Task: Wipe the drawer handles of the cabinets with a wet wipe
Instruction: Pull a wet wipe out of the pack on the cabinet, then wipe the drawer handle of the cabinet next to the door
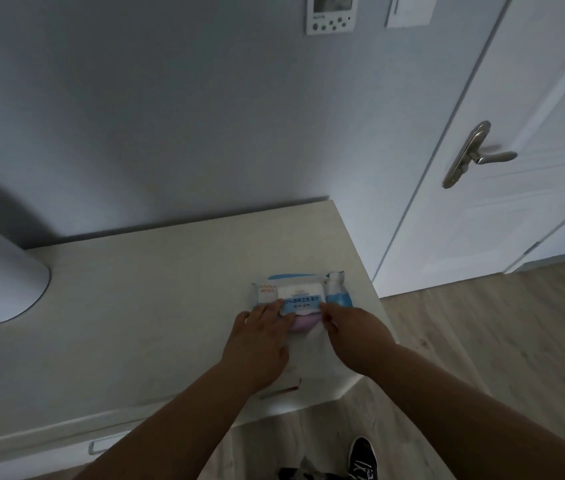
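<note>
A blue and white wet wipe pack point(303, 292) lies on the pale cabinet top point(142, 306) near its right end. My left hand point(260, 341) rests on the pack's near left part with its fingers fairly straight. My right hand point(352, 336) is at the pack's near right side, its fingertips curled at the edge of the label flap point(302, 304). A pinkish patch point(303, 323) shows just under the flap between my hands. One drawer handle point(95, 446) shows on the cabinet front at the lower left, partly hidden by my left forearm.
A white rounded appliance point(0, 275) stands at the cabinet top's left end. A white sheet point(309, 362) lies under my hands. To the right is a white door with a metal lever handle point(478, 155), and below it a wooden floor point(482, 341). My shoe point(362, 457) is at the bottom.
</note>
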Tool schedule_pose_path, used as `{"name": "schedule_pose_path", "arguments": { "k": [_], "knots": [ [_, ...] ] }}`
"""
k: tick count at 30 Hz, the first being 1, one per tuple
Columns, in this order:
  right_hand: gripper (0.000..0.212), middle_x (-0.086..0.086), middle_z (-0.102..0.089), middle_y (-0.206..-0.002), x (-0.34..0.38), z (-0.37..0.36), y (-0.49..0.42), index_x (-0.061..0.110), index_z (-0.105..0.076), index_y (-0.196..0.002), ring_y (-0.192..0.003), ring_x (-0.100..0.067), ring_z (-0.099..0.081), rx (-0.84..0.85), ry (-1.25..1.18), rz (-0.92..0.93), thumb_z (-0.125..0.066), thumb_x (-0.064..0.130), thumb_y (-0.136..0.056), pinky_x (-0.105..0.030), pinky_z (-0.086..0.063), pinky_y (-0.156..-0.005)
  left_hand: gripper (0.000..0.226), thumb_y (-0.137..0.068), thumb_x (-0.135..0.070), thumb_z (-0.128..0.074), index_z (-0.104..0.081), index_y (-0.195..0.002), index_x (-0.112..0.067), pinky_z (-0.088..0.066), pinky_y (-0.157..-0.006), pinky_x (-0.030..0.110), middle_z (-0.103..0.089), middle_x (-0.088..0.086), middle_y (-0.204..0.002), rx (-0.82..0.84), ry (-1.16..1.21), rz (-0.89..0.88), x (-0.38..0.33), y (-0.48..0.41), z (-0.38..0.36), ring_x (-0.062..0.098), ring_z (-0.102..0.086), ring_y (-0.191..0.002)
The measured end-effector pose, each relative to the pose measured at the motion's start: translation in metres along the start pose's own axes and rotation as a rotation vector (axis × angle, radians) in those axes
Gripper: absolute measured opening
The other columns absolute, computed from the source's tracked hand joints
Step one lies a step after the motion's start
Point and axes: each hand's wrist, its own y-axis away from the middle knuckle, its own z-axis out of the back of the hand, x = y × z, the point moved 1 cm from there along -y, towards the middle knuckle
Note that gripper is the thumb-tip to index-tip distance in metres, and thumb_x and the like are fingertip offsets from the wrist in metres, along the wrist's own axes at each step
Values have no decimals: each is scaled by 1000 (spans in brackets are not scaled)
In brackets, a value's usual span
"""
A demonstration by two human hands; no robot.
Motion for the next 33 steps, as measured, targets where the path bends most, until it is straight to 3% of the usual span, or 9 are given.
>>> {"name": "schedule_pose_path", "arguments": {
  "k": [3,9,13,15,18,23,27,30,33],
  "knots": [
    [20,1,-71,-110,4,6,4,28,-57,-113,-92,-17,-69,-37,-23,-21,-43,41,-107,-30,-58,-80,63,-100,-41,-49,-32,-160,-29,-22,-123,39,-31,-1,-167,-40,40,-18,9,7,4,22,-27,-152],
    [12,5,-69,-100,16,10,22,31,-53,-104,-80,-9,-62,-114,-78,-65,-45,39,-107,-26,-55,-73,51,-86,-38,-55,-67,-132,-19,-49,-106,48,-64,9,-141,-98,125,-42,26,23,4,33,-61,-129],
    [11,6,-67,-93,23,8,37,34,-52,-103,-78,-9,-63,-114,-127,-88,-45,41,-107,-30,-59,-74,39,-82,-35,-58,-74,-113,-19,-58,-88,43,-73,5,-118,-217,165,-88,21,29,9,29,-70,-106],
    [10,7,-67,-93,26,7,42,34,-51,-103,-80,-9,-64,-109,-138,-93,-45,41,-107,-31,-59,-75,43,-87,-40,-51,-72,-117,-17,-56,-91,41,-71,4,-119,-253,205,-106,13,31,11,27,-67,-108],
    [9,6,-68,-93,28,7,50,35,-50,-102,-81,-10,-65,-120,-182,-80,-46,41,-106,-33,-61,-76,48,-98,-49,-50,-62,-137,-23,-43,-109,35,-63,-2,-136,-170,309,-70,2,35,13,19,-55,-126],
    [9,9,-66,-90,32,15,67,33,-52,-104,-79,-8,-64,-115,-296,-76,-47,40,-107,-26,-57,-72,47,-102,-51,-57,-52,-145,-33,-34,-105,22,-55,-13,-138,-62,481,-53,-16,44,15,9,-47,-129],
    [9,9,-64,-85,32,19,84,32,-53,-105,-76,-3,-63,-107,-396,-74,-48,38,-107,-18,-50,-64,24,-106,-41,-55,-67,-120,-25,-48,-90,21,-66,-9,-113,-86,554,-17,-30,54,21,12,-63,-110],
    [17,9,-65,-87,27,18,102,32,-54,-119,-76,-3,-63,-49,-518,-102,-48,41,-107,-15,-45,-63,21,-105,-38,-56,-69,-116,-24,-57,-88,31,-69,-8,-107,-84,659,57,-44,65,27,11,-65,-98],
    [45,7,-68,-109,19,9,127,32,-44,-144,-91,-5,-64,13,-541,-78,-54,46,-103,-18,-51,-78,15,-106,-37,-54,-67,-100,-29,-55,-77,26,-68,-11,-90,-51,721,81,-61,78,26,6,-64,-84]
  ]
}}
